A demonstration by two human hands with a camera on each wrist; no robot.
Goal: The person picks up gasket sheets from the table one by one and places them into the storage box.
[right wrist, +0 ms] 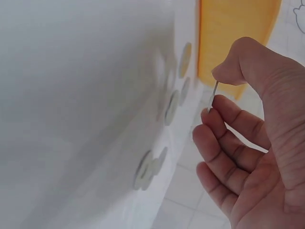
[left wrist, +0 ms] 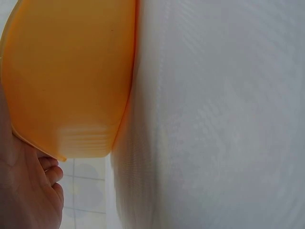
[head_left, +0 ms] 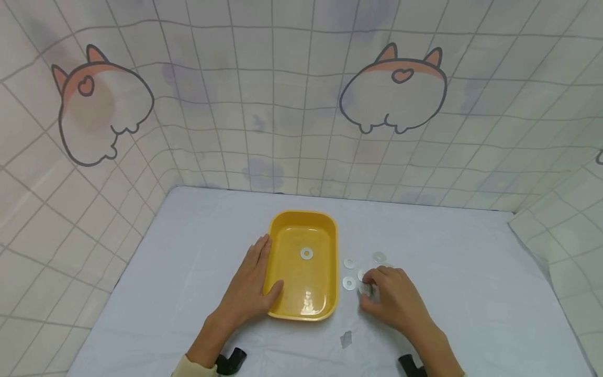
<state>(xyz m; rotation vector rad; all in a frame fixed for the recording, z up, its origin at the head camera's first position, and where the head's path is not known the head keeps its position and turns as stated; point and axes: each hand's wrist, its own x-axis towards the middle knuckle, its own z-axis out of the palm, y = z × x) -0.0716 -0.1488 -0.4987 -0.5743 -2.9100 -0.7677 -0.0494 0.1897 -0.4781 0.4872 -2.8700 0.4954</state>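
Note:
A yellow rectangular tray (head_left: 303, 309) sits on the white-covered table, with one metal washer (head_left: 306, 253) lying flat inside it. My left hand (head_left: 247, 285) rests along the tray's left rim, fingers straight and thumb over the edge; in the left wrist view the palm (left wrist: 28, 186) is beside the orange-looking tray wall (left wrist: 71, 81). To the right of the tray, my right hand (head_left: 398, 301) is just over a group of loose washers (head_left: 349, 283). Seen edge-on in the right wrist view, a thin washer (right wrist: 213, 97) is pinched between thumb and fingertips.
Several flat washers lie on the cloth, one (head_left: 379, 257) beyond the right hand and others (right wrist: 144, 171) partly overlapping. A small grey patch (head_left: 346, 339) marks the cloth nearer me. Tile-patterned curtain (head_left: 301, 104) with cartoon drawings hangs behind the table and at both sides.

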